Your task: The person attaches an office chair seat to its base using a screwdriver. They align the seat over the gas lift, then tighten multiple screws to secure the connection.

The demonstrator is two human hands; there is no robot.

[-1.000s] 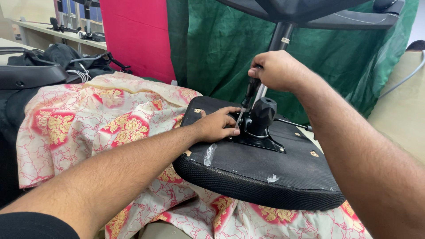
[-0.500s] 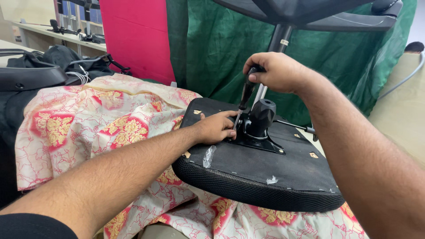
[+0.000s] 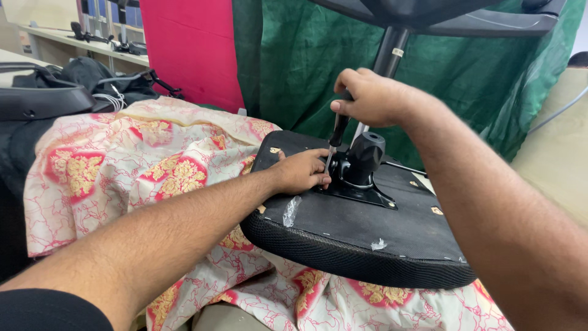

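Note:
An upturned black office chair seat [image 3: 367, 239] lies on a floral cloth [image 3: 141, 171], its metal mounting plate [image 3: 361, 190] and gas column [image 3: 386, 58] pointing up. My right hand [image 3: 373, 98] is closed around the black handle of a screwdriver [image 3: 335, 138], held upright with its tip at the plate's near left corner. My left hand [image 3: 303, 171] rests on the seat underside, fingertips pinched at the screwdriver tip beside the plate. The screw itself is hidden by my fingers.
The chair's star base [image 3: 459, 18] spreads overhead. Green cloth [image 3: 465, 92] and a pink panel [image 3: 190, 49] hang behind. Black chair parts and a bag [image 3: 73, 86] lie at the left, with a shelf [image 3: 67, 46] beyond.
My right hand has shifted slightly left on the screwdriver handle. The left hand stays pinched at the tip by the plate.

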